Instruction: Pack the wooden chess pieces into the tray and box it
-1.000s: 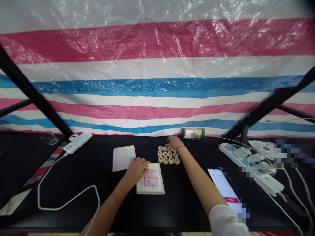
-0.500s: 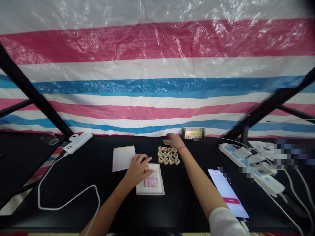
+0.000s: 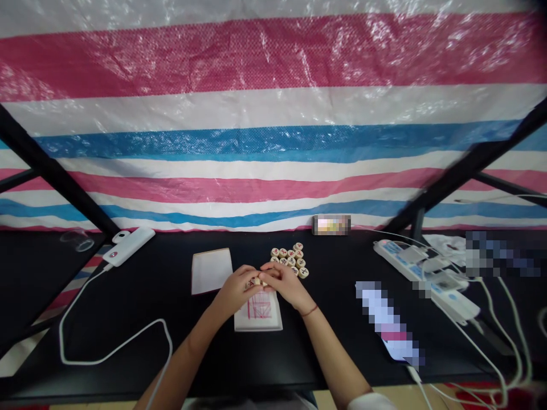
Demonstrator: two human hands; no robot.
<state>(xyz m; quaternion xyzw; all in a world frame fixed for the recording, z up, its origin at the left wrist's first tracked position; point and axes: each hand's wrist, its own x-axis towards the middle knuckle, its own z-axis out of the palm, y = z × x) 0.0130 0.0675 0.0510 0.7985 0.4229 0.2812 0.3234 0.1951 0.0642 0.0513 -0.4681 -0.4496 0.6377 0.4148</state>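
The left hand (image 3: 236,286) pinches pieces (image 3: 252,282) at the box (image 3: 258,326). The right hand (image 3: 285,282) meets it, finger grip hidden.

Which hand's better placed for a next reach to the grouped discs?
Probably the right hand: it's just in front of the grouped discs, overlapping some in view. The left hand sits farther left, with other discs between its fingers and thumb.
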